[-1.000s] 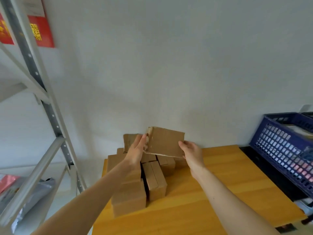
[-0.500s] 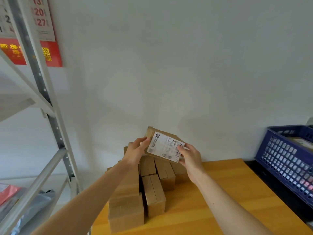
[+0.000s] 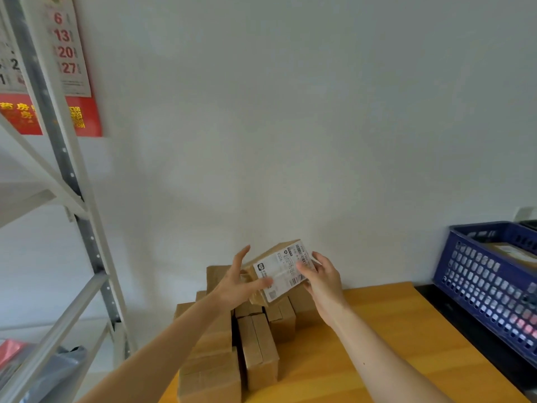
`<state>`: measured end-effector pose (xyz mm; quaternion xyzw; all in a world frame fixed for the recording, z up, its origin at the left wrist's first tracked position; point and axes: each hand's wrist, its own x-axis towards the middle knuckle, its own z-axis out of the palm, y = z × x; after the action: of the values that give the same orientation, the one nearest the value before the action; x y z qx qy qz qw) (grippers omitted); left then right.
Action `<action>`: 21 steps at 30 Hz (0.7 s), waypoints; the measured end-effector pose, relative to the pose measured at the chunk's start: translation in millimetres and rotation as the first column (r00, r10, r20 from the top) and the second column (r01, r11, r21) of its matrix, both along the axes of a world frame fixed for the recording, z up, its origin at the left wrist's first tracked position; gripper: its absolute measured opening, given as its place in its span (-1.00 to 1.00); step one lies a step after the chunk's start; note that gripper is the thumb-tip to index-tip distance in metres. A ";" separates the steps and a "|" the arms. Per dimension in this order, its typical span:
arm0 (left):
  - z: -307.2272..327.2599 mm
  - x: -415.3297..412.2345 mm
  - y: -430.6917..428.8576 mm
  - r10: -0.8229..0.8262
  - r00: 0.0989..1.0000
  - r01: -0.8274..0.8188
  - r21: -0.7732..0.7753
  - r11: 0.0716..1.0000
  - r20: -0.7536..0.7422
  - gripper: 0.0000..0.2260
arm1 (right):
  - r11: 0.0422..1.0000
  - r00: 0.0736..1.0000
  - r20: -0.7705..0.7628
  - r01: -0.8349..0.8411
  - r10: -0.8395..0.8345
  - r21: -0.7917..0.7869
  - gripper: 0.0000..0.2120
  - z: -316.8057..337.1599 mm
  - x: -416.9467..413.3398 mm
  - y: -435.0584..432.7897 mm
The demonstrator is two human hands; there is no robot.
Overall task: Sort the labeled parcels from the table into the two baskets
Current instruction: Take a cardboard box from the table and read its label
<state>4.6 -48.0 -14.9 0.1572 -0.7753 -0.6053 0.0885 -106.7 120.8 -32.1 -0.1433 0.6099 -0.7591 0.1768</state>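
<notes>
One parcel [image 3: 280, 271] up over pile [image 3: 232, 344] | chg: flipped, label now faces cam, turned since 0.5 s ago | L hand [image 3: 238, 282] + R hand [image 3: 322, 279] both gripping it | next, prob.: read label, pick basket [image 3: 491, 286] at R

Parcels [image 3: 232, 344] on table [image 3: 406, 344]; basket [image 3: 488, 286] right.

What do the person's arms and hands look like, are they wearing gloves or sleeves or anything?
No gloves and no sleeves. Both forearms are bare as far as the picture shows. The left hand and the right hand are bare too. I see no rings, watch or bracelet, and no marks on them.
</notes>
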 end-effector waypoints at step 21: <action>3.0 -10.5 -0.1 0.089 0.994 -0.078 0.167 0.983 -0.058 -0.76 | 0.994 0.986 -0.122 -0.113 0.112 -0.003 -0.64 21.5 7.0 -5.1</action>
<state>-5.9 -48.1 -11.8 0.1766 -0.7123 -0.6676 0.1256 -99.7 115.7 -10.6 -0.2244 0.6068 -0.7407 0.1812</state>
